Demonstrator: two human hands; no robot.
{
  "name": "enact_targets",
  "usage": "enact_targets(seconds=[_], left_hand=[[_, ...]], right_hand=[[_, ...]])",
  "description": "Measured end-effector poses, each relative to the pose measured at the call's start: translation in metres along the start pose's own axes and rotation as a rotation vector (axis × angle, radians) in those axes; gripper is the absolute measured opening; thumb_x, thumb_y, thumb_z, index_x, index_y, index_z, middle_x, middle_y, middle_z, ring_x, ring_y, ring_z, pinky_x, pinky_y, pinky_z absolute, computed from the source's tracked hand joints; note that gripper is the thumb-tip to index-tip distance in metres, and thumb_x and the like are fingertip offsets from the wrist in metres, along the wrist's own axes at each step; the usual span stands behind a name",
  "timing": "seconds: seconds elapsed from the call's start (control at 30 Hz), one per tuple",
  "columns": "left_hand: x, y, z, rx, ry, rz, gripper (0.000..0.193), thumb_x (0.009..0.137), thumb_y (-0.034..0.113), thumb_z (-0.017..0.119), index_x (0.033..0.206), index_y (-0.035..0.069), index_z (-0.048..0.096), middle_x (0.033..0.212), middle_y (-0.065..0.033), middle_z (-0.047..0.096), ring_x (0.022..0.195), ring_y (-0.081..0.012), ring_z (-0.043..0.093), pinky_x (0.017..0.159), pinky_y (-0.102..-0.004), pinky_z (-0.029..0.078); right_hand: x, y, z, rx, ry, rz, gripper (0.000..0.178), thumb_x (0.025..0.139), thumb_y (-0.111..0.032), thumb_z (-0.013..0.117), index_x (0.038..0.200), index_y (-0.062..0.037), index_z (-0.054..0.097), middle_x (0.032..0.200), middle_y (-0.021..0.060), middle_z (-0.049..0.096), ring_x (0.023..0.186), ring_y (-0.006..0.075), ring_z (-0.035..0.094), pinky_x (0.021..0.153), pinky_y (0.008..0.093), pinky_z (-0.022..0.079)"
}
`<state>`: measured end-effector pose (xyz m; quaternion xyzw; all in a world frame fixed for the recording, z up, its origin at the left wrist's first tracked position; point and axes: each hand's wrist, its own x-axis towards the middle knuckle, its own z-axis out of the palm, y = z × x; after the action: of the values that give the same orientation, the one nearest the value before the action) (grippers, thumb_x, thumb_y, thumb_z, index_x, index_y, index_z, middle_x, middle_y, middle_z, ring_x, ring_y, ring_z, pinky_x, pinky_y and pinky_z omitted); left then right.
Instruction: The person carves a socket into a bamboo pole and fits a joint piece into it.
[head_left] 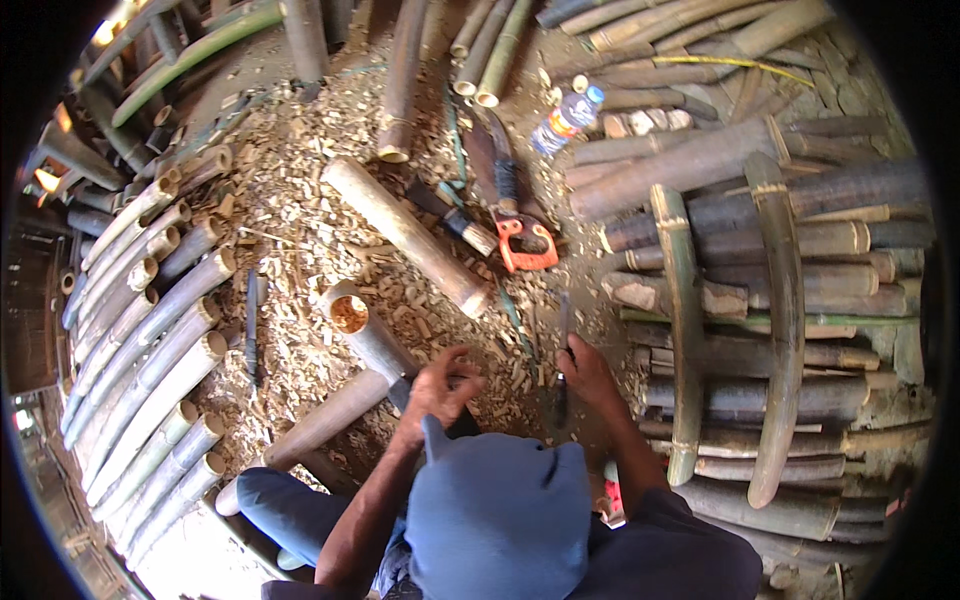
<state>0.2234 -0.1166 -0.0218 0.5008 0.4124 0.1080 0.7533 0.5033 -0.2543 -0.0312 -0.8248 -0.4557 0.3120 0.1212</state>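
Observation:
My right hand is closed round the dark handle of a knife, its narrow blade pointing away from me. My left hand hovers by the near end of a short bamboo tube. Its fingers are loosely bent and apart, with nothing visible in them. The tube's open end faces up and away, showing an orange-brown inside. A dark flat piece lies against the tube beside my left hand, partly hidden by it. Another bamboo length lies crosswise below the tube.
Ahead lie a pale scraped bamboo length, an orange-handled saw, a wooden-handled chopping blade and a water bottle. A dark-handled blade lies left. Shavings cover the ground. Bamboo piles flank both sides.

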Motion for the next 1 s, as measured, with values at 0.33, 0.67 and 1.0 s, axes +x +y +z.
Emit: enact_targets(seconds=[0.33,0.67,1.0], left_hand=[[-0.019,0.029,-0.053,-0.594,0.449,0.274,0.022,0.091,0.007,0.077,0.110,-0.001,0.069,0.092,-0.0069,0.071,0.077,-0.0125,0.065,0.069,-0.0298,0.055],[-0.001,0.038,-0.120,-1.294,0.527,0.118,0.045,0.108,0.040,0.053,0.120,-0.004,0.056,0.102,-0.0143,0.068,0.092,-0.0284,0.068,0.094,-0.0446,0.056],[0.021,0.134,-0.139,-1.216,0.534,0.421,0.049,0.107,0.052,0.046,0.124,0.008,0.058,0.096,-0.0073,0.063,0.092,-0.0240,0.065,0.085,-0.0464,0.058]], right_hand=[[0.103,-0.200,0.021,1.383,-0.348,-0.012,0.019,0.100,-0.020,0.068,0.109,-0.0033,0.069,0.089,0.0057,0.071,0.074,0.0152,0.069,0.063,0.0312,0.058],[0.098,-0.254,0.048,1.067,-0.274,-0.474,0.022,0.103,-0.017,0.064,0.114,0.0006,0.073,0.089,0.0092,0.073,0.075,0.0173,0.070,0.067,0.0284,0.058],[0.173,-0.184,0.052,0.020,0.171,-0.703,0.069,0.096,-0.034,0.070,0.153,-0.0094,0.041,0.128,0.0241,0.057,0.113,0.0392,0.061,0.093,0.0502,0.054]])
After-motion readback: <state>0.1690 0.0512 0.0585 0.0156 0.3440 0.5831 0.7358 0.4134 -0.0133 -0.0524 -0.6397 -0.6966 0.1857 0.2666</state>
